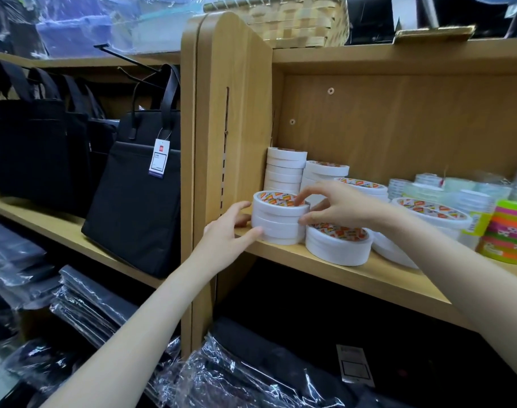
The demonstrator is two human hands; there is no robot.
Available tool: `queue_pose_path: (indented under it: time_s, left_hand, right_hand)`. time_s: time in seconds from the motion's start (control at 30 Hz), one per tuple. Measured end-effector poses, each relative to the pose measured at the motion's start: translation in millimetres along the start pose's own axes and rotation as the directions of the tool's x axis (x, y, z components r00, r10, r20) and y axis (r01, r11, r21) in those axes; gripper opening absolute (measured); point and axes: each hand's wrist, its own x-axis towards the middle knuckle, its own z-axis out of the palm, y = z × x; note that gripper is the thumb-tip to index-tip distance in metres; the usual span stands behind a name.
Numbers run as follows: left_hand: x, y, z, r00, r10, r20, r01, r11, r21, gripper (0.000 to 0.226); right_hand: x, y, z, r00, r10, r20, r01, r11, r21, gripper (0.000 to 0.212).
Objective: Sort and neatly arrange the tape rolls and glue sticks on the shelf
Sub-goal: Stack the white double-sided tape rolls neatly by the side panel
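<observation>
At the left end of the wooden shelf (354, 270), a short stack of white tape rolls (276, 220) stands just beside the upright side panel (233, 113), close to the shelf's front edge. The left hand (226, 231) cups the stack's left side, thumb low against the bottom roll and fingers curved round behind. The right hand (336, 206) comes over from the right, its fingertips pressed on the top roll's rim and its thumb against the stack's right flank, so both hands hold the same stack between them.

Little room is left around it. A wider pair of white rolls (338, 244) touches or nearly touches it on the right, near the front lip. Behind stand two taller columns of white rolls (285, 169) against the panel's inner corner, and a larger flat roll (431, 214) lies farther right. The only bare board is a narrow strip along the front edge and a sliver between the stack and the panel.

Farther right sit clear tape rolls (445, 191), apparently in clear wrapping, though the blur there makes that uncertain, and a pile of neon green, orange and pink rolls (508, 231) at the frame edge.

A woven basket (295, 19) rests on the shelf above. Black tote bags (136, 184) hang and stand in the bay to the left.
</observation>
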Motion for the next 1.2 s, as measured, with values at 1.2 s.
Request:
queue_pose_path:
  time_s: [1.2]
  left_hand:
    - [35.9, 10.5, 20.0, 0.94, 0.229, -0.254, -0.137, 0.933, 0.332, 0.074]
  right_hand:
    - [15.6, 40.8, -52.1, 0.942, 0.333, 0.028, -0.271, 0.81, -0.519, 0.034]
